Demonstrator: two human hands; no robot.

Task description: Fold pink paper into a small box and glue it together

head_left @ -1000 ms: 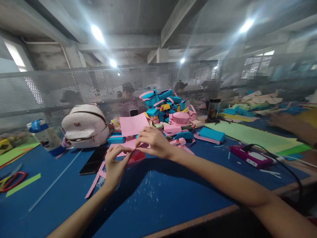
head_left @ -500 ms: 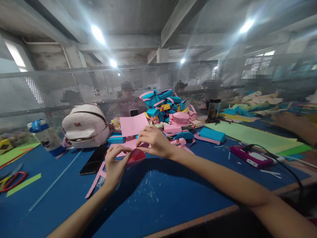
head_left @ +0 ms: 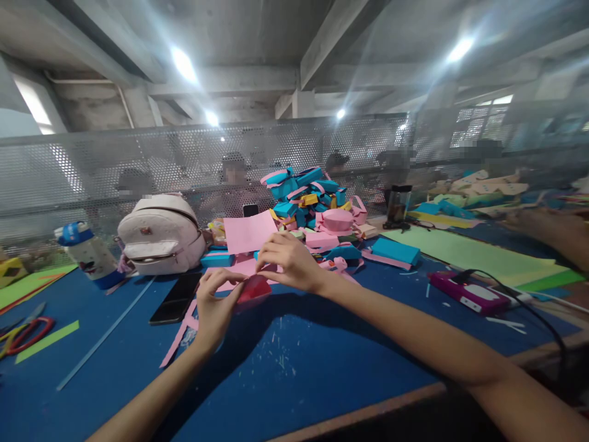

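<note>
text: none legible | bottle (head_left: 89, 253) far out beyond the left hand (head_left: 214, 307): printed marks too blurred to read | purple device (head_left: 467, 293) off to the side of the right hand (head_left: 289, 263): pale label was unreadable

Both bare forearms reach forward and converge ahead of the person. The left hand (head_left: 214, 307) comes up from the lower left, wrist bent, its thumb and forefinger pinched together at the tips. The right hand (head_left: 288, 264) comes in from the lower right along a long, nearly straight forearm, palm down, fingers curled and pinched close beside the left fingertips.
</note>
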